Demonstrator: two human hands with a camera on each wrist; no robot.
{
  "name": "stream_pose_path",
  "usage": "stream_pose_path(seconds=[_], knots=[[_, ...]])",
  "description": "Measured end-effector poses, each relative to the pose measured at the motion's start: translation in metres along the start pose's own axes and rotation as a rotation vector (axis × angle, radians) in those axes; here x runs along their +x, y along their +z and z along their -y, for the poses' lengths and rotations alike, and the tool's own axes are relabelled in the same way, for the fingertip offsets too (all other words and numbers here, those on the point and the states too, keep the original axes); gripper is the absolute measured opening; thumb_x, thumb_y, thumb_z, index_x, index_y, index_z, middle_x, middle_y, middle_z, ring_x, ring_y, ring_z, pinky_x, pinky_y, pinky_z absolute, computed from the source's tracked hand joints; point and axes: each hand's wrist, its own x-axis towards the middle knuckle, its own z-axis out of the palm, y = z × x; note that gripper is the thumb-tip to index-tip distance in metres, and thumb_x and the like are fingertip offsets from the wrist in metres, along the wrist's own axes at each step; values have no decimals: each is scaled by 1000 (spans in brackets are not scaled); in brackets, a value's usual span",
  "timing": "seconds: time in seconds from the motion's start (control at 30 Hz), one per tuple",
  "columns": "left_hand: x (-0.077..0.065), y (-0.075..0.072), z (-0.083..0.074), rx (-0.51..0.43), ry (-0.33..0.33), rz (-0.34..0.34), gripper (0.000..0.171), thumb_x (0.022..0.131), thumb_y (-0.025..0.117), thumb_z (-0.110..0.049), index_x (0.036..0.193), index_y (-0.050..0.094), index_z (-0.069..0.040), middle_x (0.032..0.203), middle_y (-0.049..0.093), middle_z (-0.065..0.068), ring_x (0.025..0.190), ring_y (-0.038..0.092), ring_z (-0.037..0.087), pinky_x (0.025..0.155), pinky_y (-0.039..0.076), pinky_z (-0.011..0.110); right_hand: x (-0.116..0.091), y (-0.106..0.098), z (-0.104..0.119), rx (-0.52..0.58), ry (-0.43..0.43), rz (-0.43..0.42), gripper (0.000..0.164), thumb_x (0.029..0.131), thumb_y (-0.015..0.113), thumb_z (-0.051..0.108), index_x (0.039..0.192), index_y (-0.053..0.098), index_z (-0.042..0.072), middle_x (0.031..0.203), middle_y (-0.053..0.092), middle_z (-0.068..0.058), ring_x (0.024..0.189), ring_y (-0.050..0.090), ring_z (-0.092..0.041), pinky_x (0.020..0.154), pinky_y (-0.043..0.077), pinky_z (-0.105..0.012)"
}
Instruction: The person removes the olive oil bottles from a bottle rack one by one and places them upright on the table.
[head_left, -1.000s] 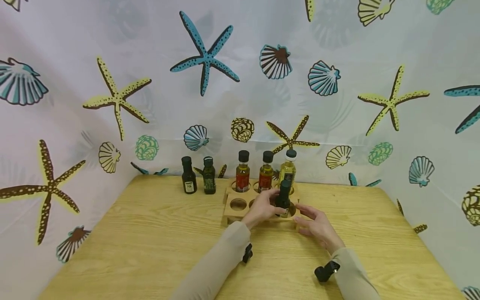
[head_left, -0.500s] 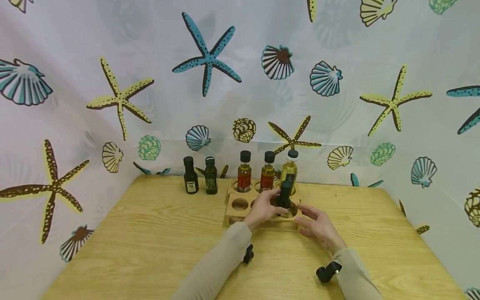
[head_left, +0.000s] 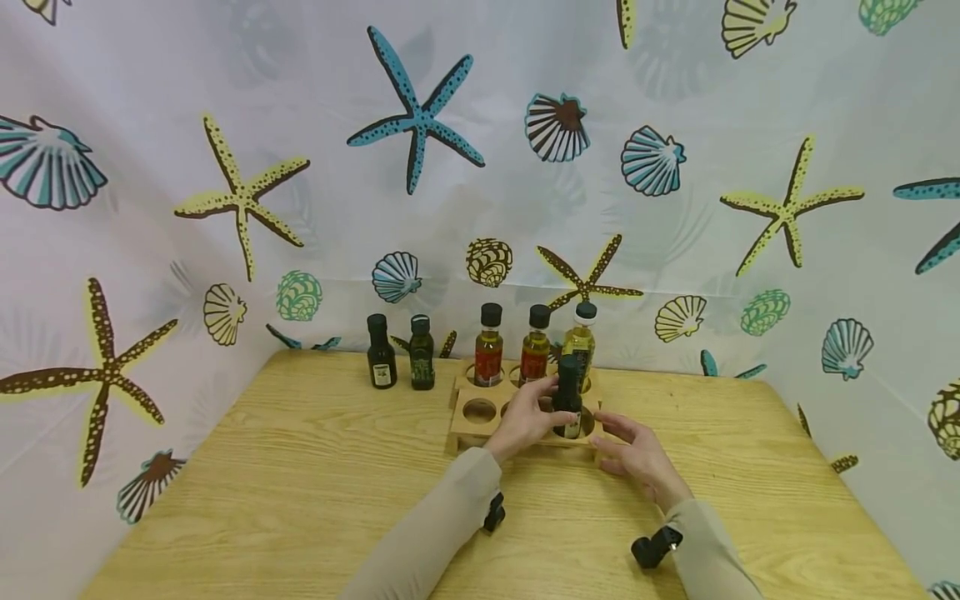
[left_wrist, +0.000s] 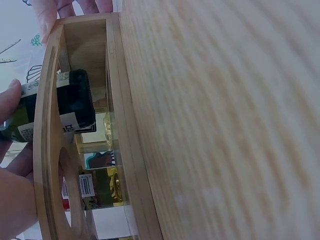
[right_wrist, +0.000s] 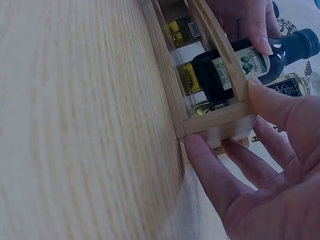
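My left hand (head_left: pixel 525 421) grips a dark glass bottle (head_left: pixel 567 387) with a black cap. The bottle stands in the front right hole of a two-tier wooden bottle rack (head_left: pixel 468 428). In the left wrist view, the bottle's base (left_wrist: pixel 77 102) has passed through the hole and hangs above the rack's bottom board. My right hand (head_left: pixel 637 454) is at the rack's right end; in the right wrist view its thumb and fingertips touch the end's upper and lower edges, fingers mostly straight. A label with green olives (right_wrist: pixel 252 62) faces that camera.
On the rack's back row stand two red-labelled bottles (head_left: pixel 488 358) (head_left: pixel 534 358) and a yellow oil bottle (head_left: pixel 581 342). Two dark bottles (head_left: pixel 382 362) (head_left: pixel 422 362) stand on the wooden table (head_left: pixel 315 467), left of the rack. A patterned curtain (head_left: pixel 480 200) hangs behind.
The dark bottle in my left hand has shifted slightly within the hole, and more of its pale label shows. My right hand stays at the rack's end.
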Motion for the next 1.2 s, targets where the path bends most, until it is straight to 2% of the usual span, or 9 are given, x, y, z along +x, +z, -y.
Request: stream_pose_path(seconds=[0.17, 0.4, 0.63, 0.73, 0.87, 0.97, 1.2], knots=[[-1, -2, -2, -4, 13, -16, 71, 79, 71, -32, 140, 36, -18, 130, 48, 4, 110, 50, 18, 86, 46, 36, -1, 1, 0, 20, 12, -1, 61, 76, 73, 28, 132, 48, 18, 140, 35, -13, 117, 46, -28, 79, 50, -39], [-5, -9, -7, -87, 46, -21, 72, 81, 68, -31, 142, 31, -18, 134, 43, 4, 117, 46, 20, 92, 42, 40, -5, 3, 4, 16, -19, -2, 61, 80, 70, 26, 134, 45, 13, 139, 33, -19, 114, 48, -31, 79, 49, -42], [-5, -21, -15, -81, 84, -33, 69, 81, 68, -33, 140, 35, -18, 129, 48, 3, 112, 49, 17, 93, 40, 39, -4, 2, 2, 8, -30, 3, 63, 78, 71, 29, 133, 46, 13, 139, 34, -20, 112, 51, -29, 78, 50, -40], [-6, -26, -16, -67, 72, -47, 72, 80, 69, -36, 140, 34, -17, 130, 47, 3, 111, 50, 17, 93, 40, 40, -1, 1, -1, 13, -27, 8, 65, 77, 72, 30, 134, 45, 14, 140, 33, -19, 113, 50, -29, 78, 50, -40], [-8, -33, -15, -40, 52, -56, 76, 79, 69, -39, 142, 32, -18, 132, 46, 3, 111, 49, 17, 92, 40, 40, 4, -2, -7, 28, 8, 5, 68, 72, 75, 35, 132, 48, 20, 140, 34, -13, 114, 50, -28, 78, 51, -38], [-10, -40, -12, -47, 66, -51, 77, 78, 70, -39, 142, 31, -18, 130, 47, 3, 112, 49, 18, 91, 42, 40, 6, -3, -10, 32, 13, 3, 68, 70, 76, 38, 130, 49, 23, 140, 35, -12, 112, 51, -26, 77, 51, -37], [-14, -56, -1, -53, 61, -39, 80, 77, 70, -42, 142, 29, -22, 134, 42, 3, 118, 44, 21, 92, 42, 40, -3, 0, -1, 21, -39, 32, 62, 80, 69, 29, 135, 44, 14, 141, 30, -20, 112, 51, -29, 79, 50, -40]])
